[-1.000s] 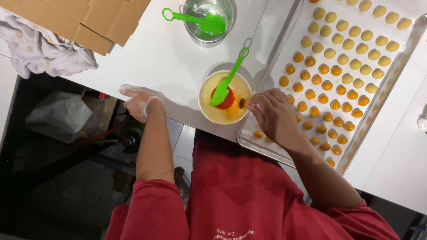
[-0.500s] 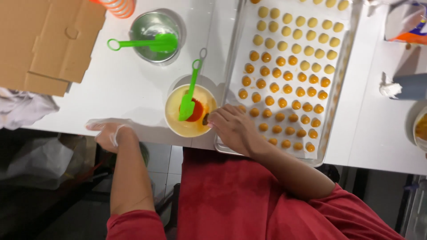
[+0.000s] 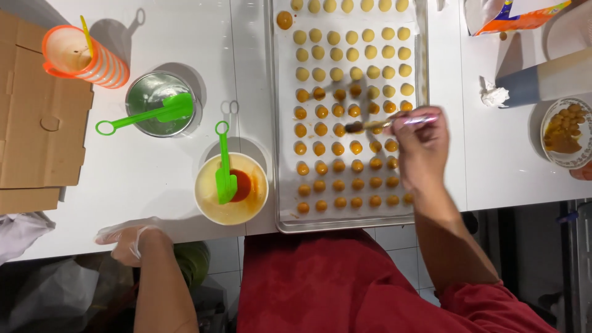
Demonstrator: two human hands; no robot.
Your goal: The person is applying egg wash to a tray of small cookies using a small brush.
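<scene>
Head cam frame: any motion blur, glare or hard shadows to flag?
Head view: right hand and its brush are motion-blurred; gloved left hand at the table edge slightly smeared. Pastry balls on the tray stay sharp. Hard shadows fall up-right of the steel bowl and orange cup. Mild glare at far right.

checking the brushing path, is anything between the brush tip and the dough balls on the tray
Nothing visible is. The right hand holds the brush over the tray, its tip right above the dough balls in the middle rows. The bowl with the green spatula sits left of the tray, off that path.
</scene>
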